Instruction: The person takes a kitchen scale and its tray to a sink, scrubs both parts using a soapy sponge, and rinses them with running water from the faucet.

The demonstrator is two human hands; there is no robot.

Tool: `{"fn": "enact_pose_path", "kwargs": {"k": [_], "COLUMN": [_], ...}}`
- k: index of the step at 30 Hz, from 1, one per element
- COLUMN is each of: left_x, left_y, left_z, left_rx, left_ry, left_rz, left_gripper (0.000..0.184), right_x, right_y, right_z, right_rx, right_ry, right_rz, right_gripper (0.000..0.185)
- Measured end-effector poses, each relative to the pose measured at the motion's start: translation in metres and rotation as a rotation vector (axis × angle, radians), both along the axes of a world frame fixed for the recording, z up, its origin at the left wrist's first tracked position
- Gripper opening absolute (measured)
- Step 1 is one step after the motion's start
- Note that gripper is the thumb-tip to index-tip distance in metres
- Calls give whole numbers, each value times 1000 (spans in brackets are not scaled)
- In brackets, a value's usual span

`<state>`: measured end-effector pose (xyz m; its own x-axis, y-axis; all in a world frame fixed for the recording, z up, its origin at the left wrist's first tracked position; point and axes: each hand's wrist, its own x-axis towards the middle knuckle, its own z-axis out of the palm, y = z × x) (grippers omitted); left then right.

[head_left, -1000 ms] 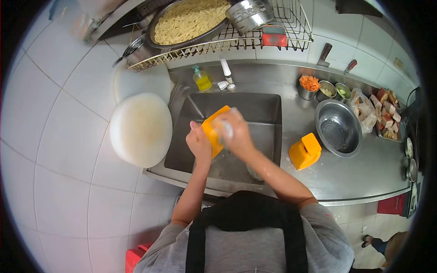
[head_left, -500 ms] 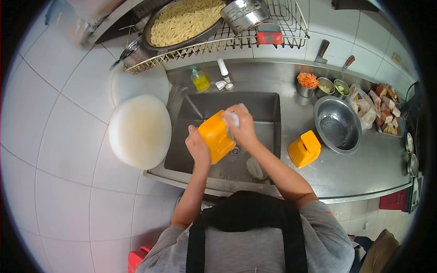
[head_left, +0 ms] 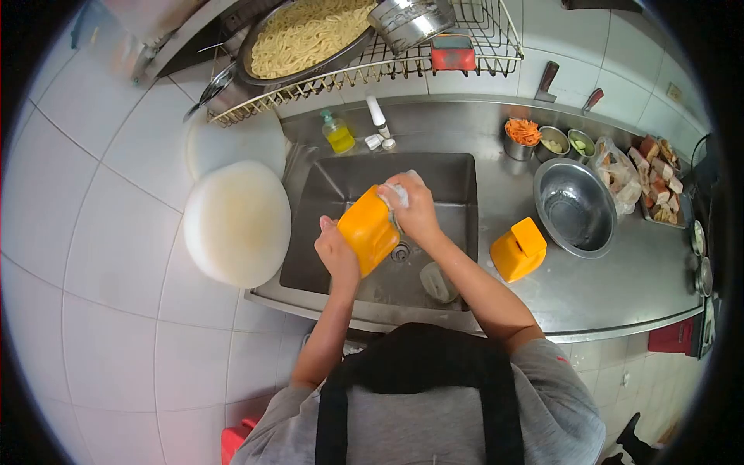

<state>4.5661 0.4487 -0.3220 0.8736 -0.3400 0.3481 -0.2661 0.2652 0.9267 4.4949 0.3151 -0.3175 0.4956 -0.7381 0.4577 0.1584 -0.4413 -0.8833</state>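
Stainless-steel counter (head_left: 597, 298) against white tile carries one sink (head_left: 451, 178), with one faucet (head_left: 377, 115) and one soap bottle (head_left: 339, 136) at its back. Two round white chopping boards (head_left: 236, 225) overlap on the left; one wire rack (head_left: 496, 58) bears a pan of noodles (head_left: 310, 39). Rightward stand three small cups (head_left: 520, 147), one metal bowl (head_left: 575, 209), one plastic bag (head_left: 620, 182) and one tray of meat chunks (head_left: 660, 182); two knives (head_left: 549, 80) are by the wall. Of two orange containers, the standing container (head_left: 515, 252) is on the counter; the held container (head_left: 366, 229) is tilted over the sink, left hand (head_left: 335, 252) clasping its left side, right hand (head_left: 417, 209) closed round a white wad (head_left: 398, 196) at its upper right. One pale container (head_left: 435, 283) lies in the sink beside the right forearm. Bare steel runs between sink rim and standing container, and from metal bowl to curved front edge.
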Motion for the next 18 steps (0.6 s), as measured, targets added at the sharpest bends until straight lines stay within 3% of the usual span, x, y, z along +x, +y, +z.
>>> {"fn": "enact_pose_path", "kwargs": {"k": [3, 7, 8, 12, 15, 18], "left_x": [-7, -6, -9, 10, 14, 11], "left_y": [-5, 4, 0, -6, -4, -1], "left_z": [10, 21, 30, 17, 9, 20], "left_rx": [15, 6, -58, -117, -87, -201], "left_ry": [-76, 174, 279, 466, 490, 598], "left_rz": [44, -22, -24, -88, -90, -157], "left_gripper": [53, 50, 49, 44, 43, 42], "right_x": [-4, 1, 1, 5, -8, -16], "right_y": [33, 8, -8, 19, 19, -35], "right_z": [8, 2, 4, 1, 15, -2], "right_rx": [-440, -321, -153, -518, -571, -555], "right_ry": [-218, -97, -71, -151, -39, 135], "right_rz": [-5, -42, -64, -38, 169, 105], "right_gripper": [13, 12, 14, 18, 16, 14]}}
